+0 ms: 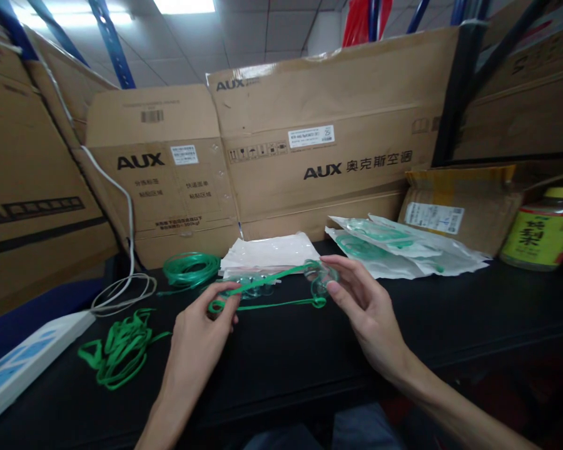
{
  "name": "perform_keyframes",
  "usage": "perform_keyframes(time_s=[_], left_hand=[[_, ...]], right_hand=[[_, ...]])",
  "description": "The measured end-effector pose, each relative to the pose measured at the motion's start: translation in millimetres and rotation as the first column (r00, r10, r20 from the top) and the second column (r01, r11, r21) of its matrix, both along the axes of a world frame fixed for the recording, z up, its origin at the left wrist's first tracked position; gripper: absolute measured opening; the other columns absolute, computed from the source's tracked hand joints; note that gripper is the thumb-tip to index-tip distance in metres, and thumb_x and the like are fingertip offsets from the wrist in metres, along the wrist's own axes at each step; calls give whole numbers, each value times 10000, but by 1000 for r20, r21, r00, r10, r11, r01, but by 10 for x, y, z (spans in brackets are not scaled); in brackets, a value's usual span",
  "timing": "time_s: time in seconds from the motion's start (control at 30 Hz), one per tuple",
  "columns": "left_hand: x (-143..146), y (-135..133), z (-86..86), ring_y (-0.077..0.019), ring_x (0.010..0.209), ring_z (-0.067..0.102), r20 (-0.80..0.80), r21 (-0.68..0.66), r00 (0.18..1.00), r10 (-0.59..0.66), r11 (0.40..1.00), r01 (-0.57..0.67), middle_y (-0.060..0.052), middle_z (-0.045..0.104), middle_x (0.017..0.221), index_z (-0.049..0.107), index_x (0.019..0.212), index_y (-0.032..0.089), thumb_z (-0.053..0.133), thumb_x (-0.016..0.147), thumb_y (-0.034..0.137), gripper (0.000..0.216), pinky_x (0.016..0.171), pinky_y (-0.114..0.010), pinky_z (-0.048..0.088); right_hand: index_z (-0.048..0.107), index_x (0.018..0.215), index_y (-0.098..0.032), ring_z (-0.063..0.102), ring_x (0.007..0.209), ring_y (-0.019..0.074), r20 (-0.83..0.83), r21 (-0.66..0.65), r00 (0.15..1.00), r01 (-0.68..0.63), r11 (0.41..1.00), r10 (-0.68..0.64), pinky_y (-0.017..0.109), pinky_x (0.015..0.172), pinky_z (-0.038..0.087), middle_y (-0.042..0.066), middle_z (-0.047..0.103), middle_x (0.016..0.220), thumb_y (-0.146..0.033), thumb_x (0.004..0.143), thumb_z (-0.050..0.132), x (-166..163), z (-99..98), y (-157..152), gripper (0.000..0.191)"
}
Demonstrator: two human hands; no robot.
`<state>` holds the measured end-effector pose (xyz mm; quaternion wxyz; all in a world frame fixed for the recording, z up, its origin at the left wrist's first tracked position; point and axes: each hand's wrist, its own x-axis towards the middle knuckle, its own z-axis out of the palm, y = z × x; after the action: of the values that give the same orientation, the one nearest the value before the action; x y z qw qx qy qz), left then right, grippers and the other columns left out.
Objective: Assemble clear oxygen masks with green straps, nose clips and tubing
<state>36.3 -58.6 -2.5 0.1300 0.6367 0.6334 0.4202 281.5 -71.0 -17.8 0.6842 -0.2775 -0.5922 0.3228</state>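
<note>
My left hand is closed in a pinch on a green elastic strap just above the black table. The strap runs right to a clear plastic mask, which my right hand holds by its fingertips. Both hands hover at the table's middle, the strap stretched in a loop between them. A stack of clear empty bags lies right behind the hands.
A pile of green straps lies at the left, a coil of green tubing behind it, and a white cable. Sealed bags with masks sit at the right. AUX cartons wall the back. A jar stands far right.
</note>
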Motion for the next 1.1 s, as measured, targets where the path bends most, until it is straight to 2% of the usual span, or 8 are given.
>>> perform_keyframes(time_s=[0.13,0.37,0.47,0.53,0.63,0.8,0.9,1.1], left_hand=[[-10,37,-49,-238,882,685,-157,93,988,10,996,5,-7,723,1110,731,1056,309,546,870,383,273,770,-343,479],[-23,48,-101,-224,884,679,-39,5,969,-245,969,245,-39,725,1086,722,1087,263,643,832,422,311,740,-325,535],[-8,48,-131,-216,841,675,-63,-42,949,-308,951,306,-44,713,1064,703,1164,258,705,808,479,420,692,-314,546],[5,36,-115,-211,826,669,-122,62,966,-229,969,238,-44,703,1065,696,1176,258,682,847,486,401,717,-326,541],[75,-24,-53,-194,855,658,-183,243,963,-197,940,238,-25,698,1104,691,1140,273,604,940,449,280,784,-328,525],[312,-157,-79,-165,825,653,-315,282,839,-445,800,530,3,726,983,695,1092,264,686,924,324,179,755,-275,526],[391,-185,-151,-161,822,642,-386,355,795,-468,720,597,-5,727,942,685,1100,233,685,927,238,173,769,-277,526],[357,-181,-171,-160,818,630,-441,385,795,-418,711,588,-15,716,940,661,1145,224,636,955,182,196,750,-278,522]], right_hand=[[644,1218,-319,628,1177,173,-85,40,992,92,995,-88,287,986,504,19,667,1246,-304,967,644,27,-23,10,251],[565,1277,-320,552,1301,225,-201,-64,954,213,975,-221,411,1116,399,48,605,1378,-373,966,630,77,-49,85,322],[577,1251,-280,648,1100,213,-77,-156,992,91,984,-104,357,920,511,62,670,1245,-418,957,625,55,-27,92,328],[590,1219,-244,667,977,202,43,-232,998,-42,972,53,323,794,531,65,701,1129,-424,947,628,20,-7,80,328],[602,1192,-224,662,1006,190,139,-265,972,-150,952,192,312,829,534,61,690,1137,-389,939,634,-33,10,50,303],[591,1213,-222,662,1064,175,176,-252,955,-191,949,239,306,918,529,52,678,1168,-335,939,634,-66,4,21,300],[576,1244,-216,677,992,172,201,-266,951,-176,948,233,305,872,544,47,695,1077,-342,951,613,-64,-8,20,320],[553,1316,-240,677,944,173,238,-280,937,-188,941,258,321,850,552,42,695,1025,-339,978,574,-67,-29,11,353]])
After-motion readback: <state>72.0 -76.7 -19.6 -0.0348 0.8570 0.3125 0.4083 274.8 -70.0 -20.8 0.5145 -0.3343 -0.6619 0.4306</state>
